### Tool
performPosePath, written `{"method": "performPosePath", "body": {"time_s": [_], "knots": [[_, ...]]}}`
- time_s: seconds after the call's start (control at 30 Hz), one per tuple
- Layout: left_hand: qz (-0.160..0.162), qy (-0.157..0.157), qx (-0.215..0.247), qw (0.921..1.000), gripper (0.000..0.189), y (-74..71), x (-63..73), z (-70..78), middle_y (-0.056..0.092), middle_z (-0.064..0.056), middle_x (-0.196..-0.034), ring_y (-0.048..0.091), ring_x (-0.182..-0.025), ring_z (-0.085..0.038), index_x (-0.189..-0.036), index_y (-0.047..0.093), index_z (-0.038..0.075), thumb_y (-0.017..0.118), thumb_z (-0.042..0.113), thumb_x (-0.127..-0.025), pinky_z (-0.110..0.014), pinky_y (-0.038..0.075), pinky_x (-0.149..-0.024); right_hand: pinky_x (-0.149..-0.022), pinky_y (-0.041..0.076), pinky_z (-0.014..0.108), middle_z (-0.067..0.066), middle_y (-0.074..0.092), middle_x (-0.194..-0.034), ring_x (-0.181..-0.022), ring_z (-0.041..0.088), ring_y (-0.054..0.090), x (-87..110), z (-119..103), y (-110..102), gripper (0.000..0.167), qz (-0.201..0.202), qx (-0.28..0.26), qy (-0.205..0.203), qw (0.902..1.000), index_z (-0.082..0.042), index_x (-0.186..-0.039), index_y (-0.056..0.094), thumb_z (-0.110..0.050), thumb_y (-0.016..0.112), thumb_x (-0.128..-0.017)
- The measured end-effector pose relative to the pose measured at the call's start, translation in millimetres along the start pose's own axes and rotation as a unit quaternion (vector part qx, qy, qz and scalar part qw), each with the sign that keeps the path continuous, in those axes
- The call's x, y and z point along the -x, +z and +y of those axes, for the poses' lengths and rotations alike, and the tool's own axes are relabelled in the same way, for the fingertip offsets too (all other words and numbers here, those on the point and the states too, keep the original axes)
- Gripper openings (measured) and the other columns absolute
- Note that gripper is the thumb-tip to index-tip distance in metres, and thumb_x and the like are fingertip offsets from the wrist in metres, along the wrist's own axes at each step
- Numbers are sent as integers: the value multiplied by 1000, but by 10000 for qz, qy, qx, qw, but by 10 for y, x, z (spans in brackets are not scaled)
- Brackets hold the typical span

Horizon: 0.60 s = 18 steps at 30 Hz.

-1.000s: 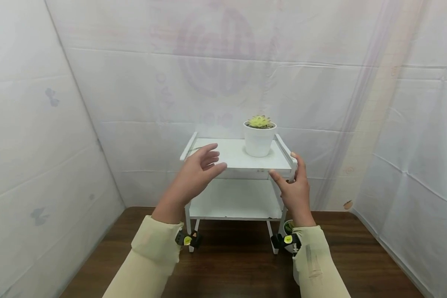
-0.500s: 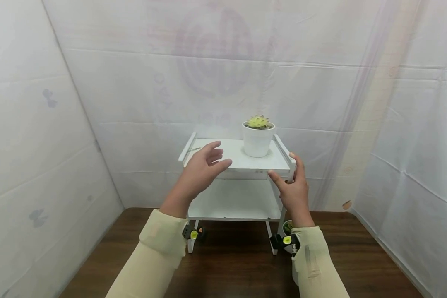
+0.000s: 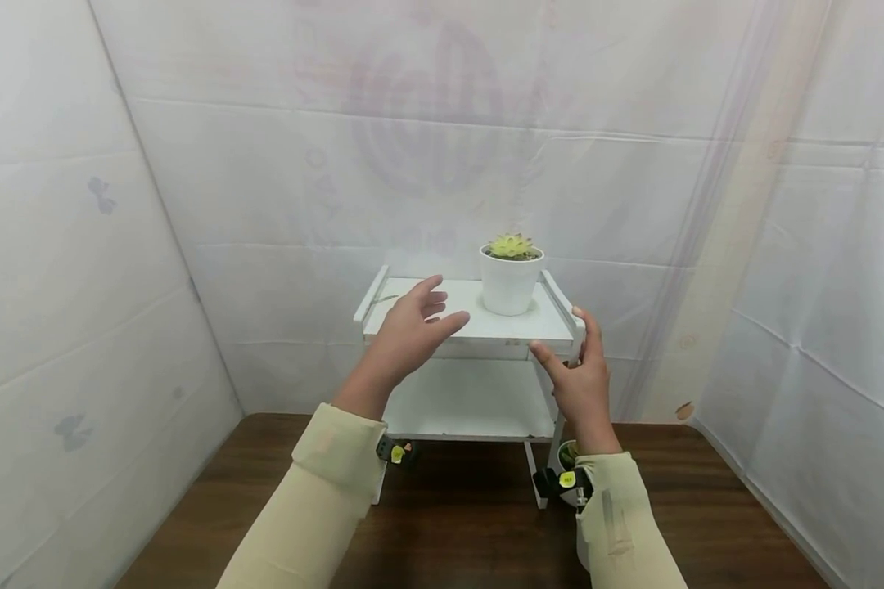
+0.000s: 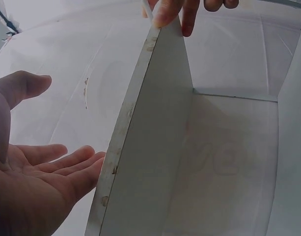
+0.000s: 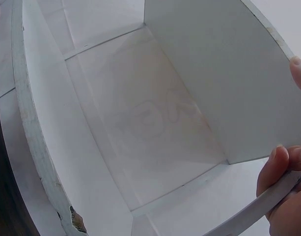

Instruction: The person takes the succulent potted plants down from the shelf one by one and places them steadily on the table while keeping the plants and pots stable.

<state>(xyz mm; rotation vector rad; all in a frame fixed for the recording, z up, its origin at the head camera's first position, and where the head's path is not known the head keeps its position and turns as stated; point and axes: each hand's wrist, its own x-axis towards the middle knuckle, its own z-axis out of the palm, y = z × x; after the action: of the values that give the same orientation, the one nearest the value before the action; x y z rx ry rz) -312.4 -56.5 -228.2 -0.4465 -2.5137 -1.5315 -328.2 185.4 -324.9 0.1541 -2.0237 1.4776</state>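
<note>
A two-tier white shelf stand (image 3: 479, 399) stands on a brown table. Toward the right of its top board sits a white pot (image 3: 511, 288) with a yellow-green succulent (image 3: 511, 246). My right hand (image 3: 585, 388) grips the stand's front right corner. Its thumb lies at the top board's front edge, and in the right wrist view its curled fingers (image 5: 275, 172) go round the post. Fingers spread and holding nothing, my left hand (image 3: 412, 334) is at the left front of the top board, left of the pot. The left wrist view has this hand (image 4: 42, 187) beside the board's chipped front edge (image 4: 122, 128).
Low beside the stand's right leg, a second small potted plant (image 3: 569, 452) is mostly hidden behind my right wrist. The dark wooden table (image 3: 457, 532) runs back to white sheet walls (image 3: 265, 180) behind and at both sides. Raised rails (image 3: 372, 293) border the top board's sides.
My left hand has moved to the right over the front of the top board, toward the pot. The right hand keeps its grip on the corner, and the pot stays in place.
</note>
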Motion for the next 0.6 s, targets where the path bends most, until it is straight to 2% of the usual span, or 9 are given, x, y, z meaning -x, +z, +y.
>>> {"method": "performPosePath", "body": {"time_s": [0.13,0.33,0.6], "knots": [[-22,19,54,10000,79,29,-54,-2,44,-5,-149,43,-138,-22,-153,26,24,67,43,-89,-45,42,-108,-47,49,31,12,59,-122,-60,21,57,-8,4,2,81,16,28,-16,10000,-41,-148,28,-46,76,-82],[29,-123,132,9998,83,83,-129,-14,38,-3,-153,40,-140,-21,-155,21,26,67,43,-88,-45,42,-108,-48,49,31,12,58,-124,-61,19,57,-16,16,9,80,-18,53,76,10000,-46,-146,27,-47,76,-82],[76,-126,178,9997,88,106,-198,-20,34,-2,-155,38,-141,-21,-156,13,29,67,44,-88,-46,43,-108,-45,48,29,12,61,-113,-56,17,55,-16,12,4,80,-5,78,153,9999,-49,-145,28,-48,76,-81]]}}
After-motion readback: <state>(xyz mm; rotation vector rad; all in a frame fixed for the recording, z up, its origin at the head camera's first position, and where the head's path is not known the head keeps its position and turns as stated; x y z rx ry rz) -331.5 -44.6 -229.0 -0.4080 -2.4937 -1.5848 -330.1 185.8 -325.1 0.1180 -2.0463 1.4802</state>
